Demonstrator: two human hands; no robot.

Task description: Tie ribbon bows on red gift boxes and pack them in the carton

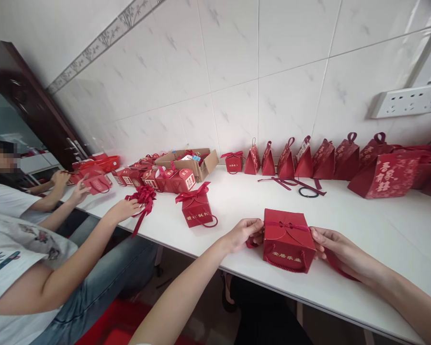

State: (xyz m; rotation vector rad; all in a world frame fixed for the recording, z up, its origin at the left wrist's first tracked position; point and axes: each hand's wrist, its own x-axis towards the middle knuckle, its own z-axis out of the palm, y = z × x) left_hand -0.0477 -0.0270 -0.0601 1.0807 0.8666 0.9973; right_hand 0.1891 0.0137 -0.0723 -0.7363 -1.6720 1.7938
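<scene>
Free room: tabletop (377, 230), broad beyond the right hand (332, 242), narrower between the red box (289, 244) and the bow-topped box (196, 211); obstacles: left hand (244, 235) in that gap, triangular boxes (323, 162) along the wall (230, 62), loose ribbons (280, 184) and black ring (308, 197) before them

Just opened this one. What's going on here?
Someone at a white table has the left grip and right grip at either side of a red gift box, apparently pinching the ribbon that runs across its closed top, not tied in a bow. A bowed box stands to its left, and triangular boxes line the wall. A nearby co-worker handles another red box and loose ribbon.
</scene>
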